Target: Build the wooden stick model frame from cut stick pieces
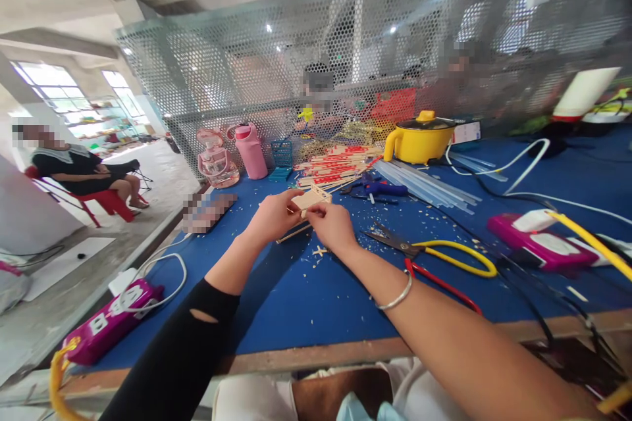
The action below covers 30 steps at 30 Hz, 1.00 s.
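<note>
Near the middle of the blue table, a small pale wooden piece (313, 197) is pinched between both hands. My left hand (274, 216) holds its left side with thumb and fingers closed. On its near right side, my right hand (332, 225) grips with the fingertips close together. The two hands almost touch. Thin wooden sticks (295, 233) lie under and beside the left hand. Small wooden chips (321, 251) are scattered on the table just below the hands.
Scissors with yellow and red handles (407, 248) lie right of my hands. Behind are red-marked sticks (336, 166), a blue-handled tool (388, 189), clear glue sticks (419, 181), a yellow pot (423, 143) and a pink bottle (251, 152). Purple power strips (116, 322) flank the table. A person sits far left.
</note>
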Each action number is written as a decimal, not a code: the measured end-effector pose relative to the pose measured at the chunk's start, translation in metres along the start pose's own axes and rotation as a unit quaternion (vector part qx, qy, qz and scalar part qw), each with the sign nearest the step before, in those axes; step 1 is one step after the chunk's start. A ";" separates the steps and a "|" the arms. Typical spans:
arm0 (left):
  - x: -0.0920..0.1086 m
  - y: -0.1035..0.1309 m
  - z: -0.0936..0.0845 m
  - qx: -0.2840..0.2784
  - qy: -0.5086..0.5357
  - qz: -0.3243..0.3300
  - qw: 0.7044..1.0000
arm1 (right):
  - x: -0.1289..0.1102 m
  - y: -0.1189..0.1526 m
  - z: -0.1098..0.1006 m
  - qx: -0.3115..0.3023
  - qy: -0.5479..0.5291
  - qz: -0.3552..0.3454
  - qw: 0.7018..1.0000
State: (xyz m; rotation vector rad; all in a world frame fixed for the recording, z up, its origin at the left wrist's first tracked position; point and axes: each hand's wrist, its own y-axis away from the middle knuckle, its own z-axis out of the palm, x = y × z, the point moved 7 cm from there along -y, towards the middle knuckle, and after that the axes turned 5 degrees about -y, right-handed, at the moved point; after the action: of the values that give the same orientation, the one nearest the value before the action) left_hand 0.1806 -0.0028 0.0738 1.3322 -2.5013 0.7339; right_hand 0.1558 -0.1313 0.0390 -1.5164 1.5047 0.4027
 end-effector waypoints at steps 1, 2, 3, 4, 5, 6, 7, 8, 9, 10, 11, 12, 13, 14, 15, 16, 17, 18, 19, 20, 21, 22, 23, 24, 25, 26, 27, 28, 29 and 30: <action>0.000 0.001 0.001 0.001 -0.002 0.002 1.000 | 0.000 -0.003 -0.008 0.011 0.014 0.002 1.000; 0.000 0.001 0.001 0.003 -0.003 0.003 1.000 | 0.002 -0.006 -0.016 0.021 0.031 0.006 0.999; -0.001 0.002 0.002 0.004 -0.005 0.004 1.000 | 0.003 -0.008 -0.023 0.025 0.051 0.011 0.998; -0.001 0.002 0.002 0.007 -0.007 0.006 1.000 | 0.005 -0.011 -0.028 0.022 0.072 0.014 0.997; -0.001 0.003 0.003 0.011 -0.010 0.007 1.000 | 0.006 -0.012 -0.030 0.010 0.092 0.015 0.996; -0.001 0.003 0.003 0.015 -0.013 0.009 1.000 | 0.006 -0.011 -0.030 -0.011 0.113 0.013 0.994; -0.001 0.003 0.003 0.019 -0.015 0.011 1.000 | 0.005 -0.009 -0.028 -0.036 0.132 0.006 0.991; -0.001 0.004 0.004 0.023 -0.017 0.013 1.000 | 0.002 -0.004 -0.024 -0.063 0.150 -0.006 0.987; 0.000 0.004 0.004 0.027 -0.021 0.015 0.999 | -0.001 0.002 -0.018 -0.088 0.167 -0.020 0.982; 0.000 0.005 0.005 0.030 -0.025 0.016 0.999 | -0.004 0.009 -0.012 -0.111 0.185 -0.036 0.976; 0.000 0.006 0.005 0.034 -0.029 0.016 0.999 | -0.008 0.017 -0.006 -0.130 0.202 -0.051 0.969; 0.000 0.006 0.006 0.038 -0.035 0.015 0.999 | -0.011 0.025 -0.001 -0.144 0.219 -0.064 0.963; 0.000 0.006 0.007 0.040 -0.040 0.014 0.998 | -0.013 0.032 0.004 -0.154 0.236 -0.073 0.957; -0.001 0.006 0.007 0.043 -0.044 0.013 0.998 | -0.014 0.037 0.007 -0.160 0.253 -0.078 0.951; -0.001 0.006 0.008 0.045 -0.049 0.012 0.998 | -0.014 0.039 0.008 -0.163 0.268 -0.079 0.946; -0.001 0.006 0.008 0.048 -0.053 0.011 0.997 | -0.014 0.040 0.008 -0.165 0.282 -0.078 0.942; -0.001 0.006 0.008 0.051 -0.057 0.011 0.997 | -0.014 0.039 0.007 -0.165 0.294 -0.077 0.938; -0.001 0.007 0.008 0.054 -0.060 0.013 0.997 | -0.016 0.036 0.003 -0.165 0.304 -0.079 0.935; -0.001 0.007 0.008 0.057 -0.063 0.015 0.996 | -0.018 0.032 -0.002 -0.166 0.310 -0.083 0.932; 0.000 0.007 0.008 0.060 -0.065 0.018 0.996 | -0.021 0.028 -0.008 -0.167 0.316 -0.089 0.930; 0.001 0.007 0.008 0.061 -0.065 0.020 0.996 | -0.024 0.024 -0.017 -0.170 0.322 -0.094 0.927; 0.001 0.007 0.008 0.062 -0.066 0.021 0.996 | -0.026 0.022 -0.026 -0.175 0.327 -0.096 0.924; 0.001 0.008 0.008 0.063 -0.065 0.023 0.996 | -0.027 0.021 -0.037 -0.182 0.333 -0.096 0.920; 0.001 0.008 0.008 0.064 -0.064 0.023 0.996 | -0.025 0.023 -0.049 -0.190 0.339 -0.093 0.917; 0.001 0.008 0.008 0.063 -0.061 0.024 0.996 | -0.022 0.026 -0.061 -0.199 0.345 -0.087 0.913; 0.001 0.008 0.008 0.061 -0.057 0.025 0.996 | -0.016 0.032 -0.073 -0.206 0.351 -0.080 0.910; 0.001 0.009 0.007 0.057 -0.053 0.024 0.997 | -0.008 0.039 -0.086 -0.210 0.358 -0.071 0.907; 0.000 0.009 0.007 0.050 -0.048 0.023 0.997 | 0.002 0.047 -0.097 -0.214 0.365 -0.057 0.904; -0.002 0.009 0.006 0.043 -0.042 0.021 0.998 | 0.015 0.056 -0.107 -0.219 0.372 -0.042 0.901; -0.004 0.010 0.006 0.037 -0.036 0.018 0.999 | 0.029 0.065 -0.116 -0.223 0.380 -0.026 0.897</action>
State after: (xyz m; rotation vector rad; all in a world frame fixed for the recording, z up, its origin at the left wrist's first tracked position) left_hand 0.1750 0.0012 0.0643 1.3643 -2.5832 0.8070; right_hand 0.0595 -0.2263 0.0519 -2.2396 2.0506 0.1142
